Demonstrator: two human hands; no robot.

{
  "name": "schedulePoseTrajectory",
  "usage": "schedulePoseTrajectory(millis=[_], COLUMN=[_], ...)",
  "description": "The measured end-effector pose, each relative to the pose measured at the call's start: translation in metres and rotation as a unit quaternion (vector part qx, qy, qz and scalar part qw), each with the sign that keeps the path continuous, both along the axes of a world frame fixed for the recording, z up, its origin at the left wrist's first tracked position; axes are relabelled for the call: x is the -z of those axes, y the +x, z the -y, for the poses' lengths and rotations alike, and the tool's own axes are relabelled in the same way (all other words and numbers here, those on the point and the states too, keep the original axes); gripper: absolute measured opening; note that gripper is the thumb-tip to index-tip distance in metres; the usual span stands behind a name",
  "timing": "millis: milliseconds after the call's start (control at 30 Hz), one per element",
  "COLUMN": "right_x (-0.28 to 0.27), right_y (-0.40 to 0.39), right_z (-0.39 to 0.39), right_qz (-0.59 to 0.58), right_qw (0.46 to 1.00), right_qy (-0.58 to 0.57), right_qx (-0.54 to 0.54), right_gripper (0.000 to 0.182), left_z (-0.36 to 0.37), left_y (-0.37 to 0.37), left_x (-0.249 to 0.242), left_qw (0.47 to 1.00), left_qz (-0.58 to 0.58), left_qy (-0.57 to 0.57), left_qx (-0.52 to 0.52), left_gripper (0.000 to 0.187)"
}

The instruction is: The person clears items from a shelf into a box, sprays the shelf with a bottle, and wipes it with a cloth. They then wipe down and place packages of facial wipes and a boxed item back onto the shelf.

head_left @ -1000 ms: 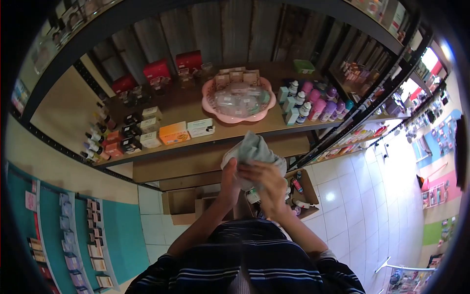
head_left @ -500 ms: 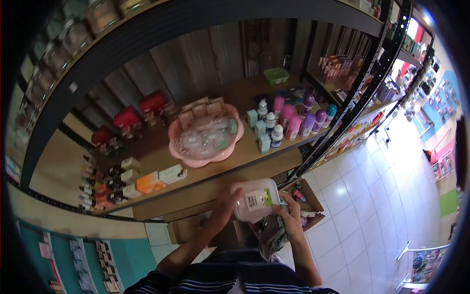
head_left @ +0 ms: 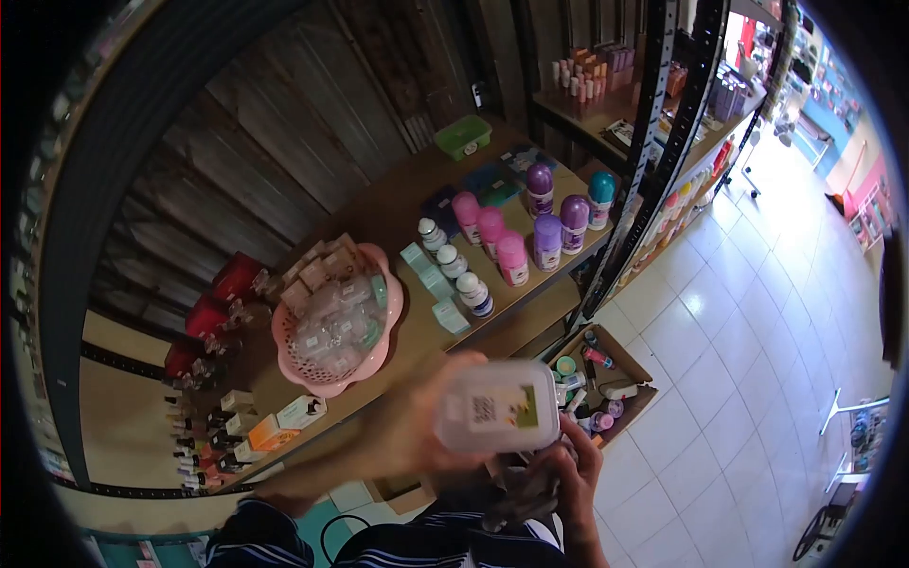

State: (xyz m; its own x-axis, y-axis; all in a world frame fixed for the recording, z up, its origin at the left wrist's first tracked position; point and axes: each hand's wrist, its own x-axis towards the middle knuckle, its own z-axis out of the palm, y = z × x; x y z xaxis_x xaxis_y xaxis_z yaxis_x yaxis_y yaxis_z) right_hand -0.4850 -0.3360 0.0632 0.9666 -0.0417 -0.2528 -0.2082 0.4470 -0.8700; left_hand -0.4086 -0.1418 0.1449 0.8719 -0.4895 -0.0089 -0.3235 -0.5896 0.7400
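A translucent plastic tub [head_left: 497, 405] with a printed label, partly green, is held up in front of me. My left hand [head_left: 426, 412], smeared by motion, grips the tub along its left side. Below the tub's lower right corner, my right hand [head_left: 576, 464] is closed on a crumpled grey cloth [head_left: 521, 494], its fingertips right by the tub's edge. Beyond them, the wooden shelf carries a pink basket [head_left: 398, 312] of wrapped goods, white bottles [head_left: 451, 262] and roll-on deodorants [head_left: 512, 257] in pink, purple and teal.
An open cardboard box [head_left: 634, 407] of assorted toiletries sits on the white tiled floor [head_left: 701, 379] to the right. A black perforated shelf post [head_left: 630, 213] rises at the shelf's right end. A green tray [head_left: 463, 138] stands at the back; small boxes [head_left: 275, 433] line the left front.
My view has turned and moved closer to the shelf. The tub has come up nearer to me, still in my left hand. My right hand, with the cloth, has shifted lower.
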Motion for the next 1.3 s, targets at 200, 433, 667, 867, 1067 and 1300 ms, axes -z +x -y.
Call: schedulePoseTrajectory(millis=[200, 433, 667, 867, 1067, 1300], right_x=[0.031, 0.096, 0.1, 0.126, 0.134, 0.15], right_y=[-0.016, -0.038, -0.041, -0.045, -0.044, -0.06], right_z=[0.025, 0.043, 0.048, 0.04, 0.037, 0.043], right_qz=[-0.078, -0.15, -0.207, -0.23, -0.218, -0.212], right_qw=[0.997, 0.965, 0.957, 0.952, 0.958, 0.93], right_qy=[-0.014, -0.184, -0.16, -0.15, -0.144, -0.277], right_qx=[0.015, 0.115, 0.13, 0.133, 0.117, 0.116], right_gripper=[0.03, 0.016, 0.017, 0.016, 0.02, 0.018], left_z=[-0.03, -0.061, -0.061, -0.058, -0.062, -0.127], left_y=[0.127, 0.355, 0.441, 0.443, 0.448, 0.445], left_x=[-0.064, 0.014, 0.089, 0.094, 0.1, 0.013], left_qw=[0.964, 0.968, 0.965, 0.972, 0.973, 0.943], left_qz=[-0.034, 0.014, 0.049, 0.001, -0.007, 0.223], left_qy=[-0.226, 0.019, 0.008, 0.042, 0.041, 0.187], left_qx=[-0.136, -0.249, -0.258, -0.231, -0.225, 0.161], left_gripper=[0.076, 0.08, 0.084, 0.097, 0.106, 0.044])
